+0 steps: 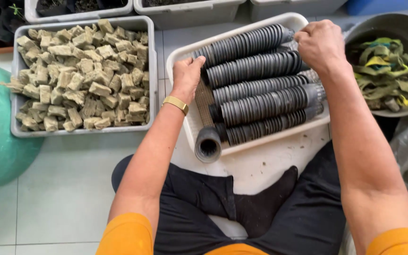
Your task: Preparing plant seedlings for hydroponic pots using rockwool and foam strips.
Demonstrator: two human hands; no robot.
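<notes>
Head view looks down on a seated person's two bare arms reaching over a white rectangular plastic tray (179, 55) that rests on the pale tiled floor (67, 189). Tray contents: five long nested rows of small dark grey plastic net pots (260, 101) lying on their sides, filling most of it. Left hand (186, 74), with a gold wrist bracelet (175, 104), rests its curled fingers on the near end of the top rows; its grip looks loosely closed against the pots, though whether it pinches any one pot cannot be told. Right hand (319, 45) is at the far end of the uppermost row, fingers pressed together around the row's end. One separate short stack of pots (208, 144) hangs over the tray's front edge. Left of the tray stands a grey plastic bin (151, 71) heaped with beige fibrous cubes (81, 71), apparently untouched. To the right, a grey round basin (393, 21) holds green and yellow strips (384, 71). Judgement: the rows remain almost wholly stacked, so separating them appears barely begun.
</notes>
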